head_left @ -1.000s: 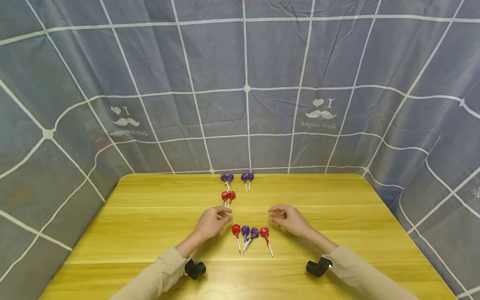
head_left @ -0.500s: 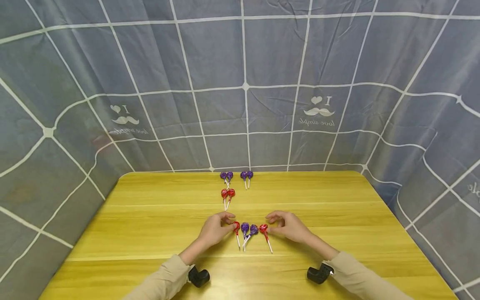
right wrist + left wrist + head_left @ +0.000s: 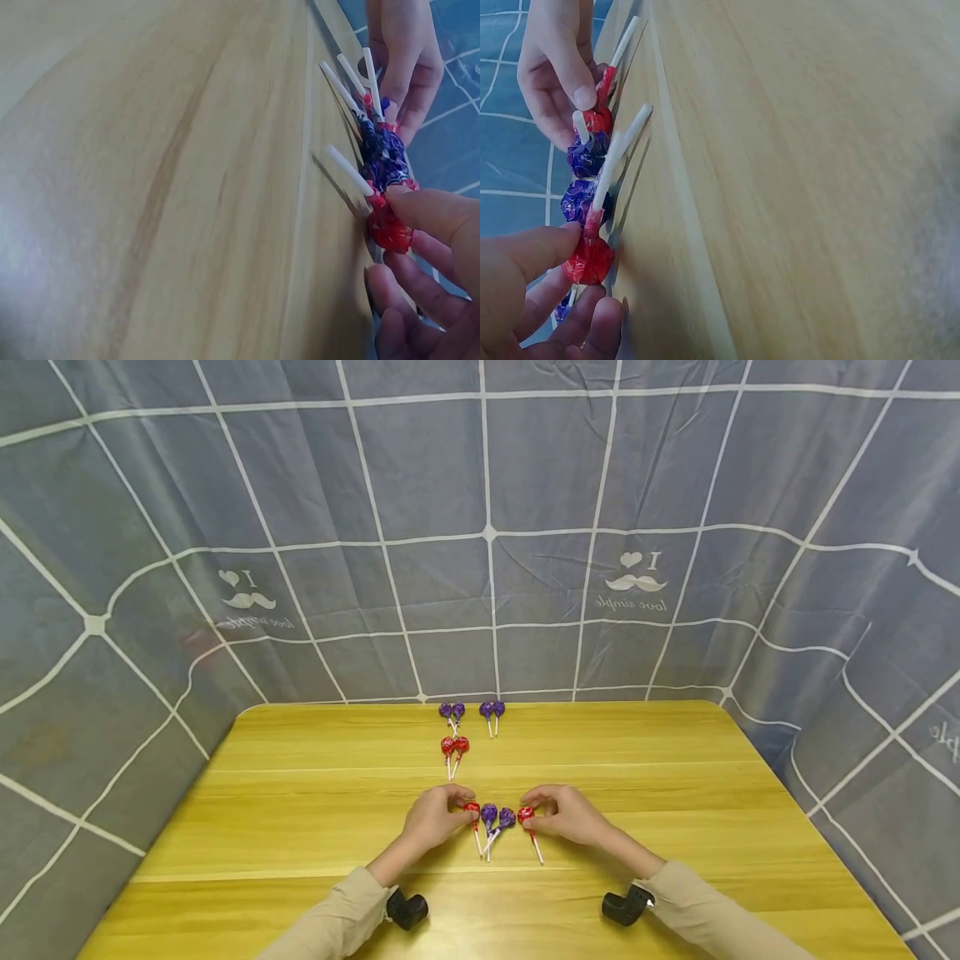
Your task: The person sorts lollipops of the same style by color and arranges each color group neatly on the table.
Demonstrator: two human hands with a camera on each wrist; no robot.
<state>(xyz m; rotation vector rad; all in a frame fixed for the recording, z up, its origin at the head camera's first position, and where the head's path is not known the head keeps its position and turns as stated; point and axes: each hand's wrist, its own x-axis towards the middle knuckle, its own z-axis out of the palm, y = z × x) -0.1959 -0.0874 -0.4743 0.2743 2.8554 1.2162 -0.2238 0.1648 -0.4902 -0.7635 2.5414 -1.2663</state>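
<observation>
- The left hand (image 3: 435, 817) pinches a round red lollipop in a shiny wrapper with a thin white stick (image 3: 589, 261). Its thumb is on one side and its fingers are on the other.
- The right hand (image 3: 567, 814) pinches another round red lollipop in a shiny wrapper (image 3: 390, 229) in the same way, near the bottom of the ball.
- Between the hands lie two round purple lollipops in shiny patterned wrappers (image 3: 489, 814), side by side, with their white sticks crossing. Call this pair the middle of a clock, seen from the head.
- The left hand's red lollipop is at nine o'clock, just beside the pair. Its stick points to six.
- The right hand's red lollipop is at three o'clock, just beside the pair too. Its stick points to five.
- At eleven o'clock is a pair of red lollipops with white sticks (image 3: 461, 744).
- Farther out at eleven is a pair of purple lollipops (image 3: 458, 711).
- At twelve is one more purple pair (image 3: 498, 708), near the far edge.
- All of them are on a yellow wooden table (image 3: 637, 752).
- Behind it hangs a grey-blue cloth curtain with white lines (image 3: 435, 468).
- At one o'clock the curtain has a white heart, a moustache and the words "I" and "love simple" (image 3: 630, 604), printed backwards. The same picture is at ten.
- The print on the wrappers is too small to read.
</observation>
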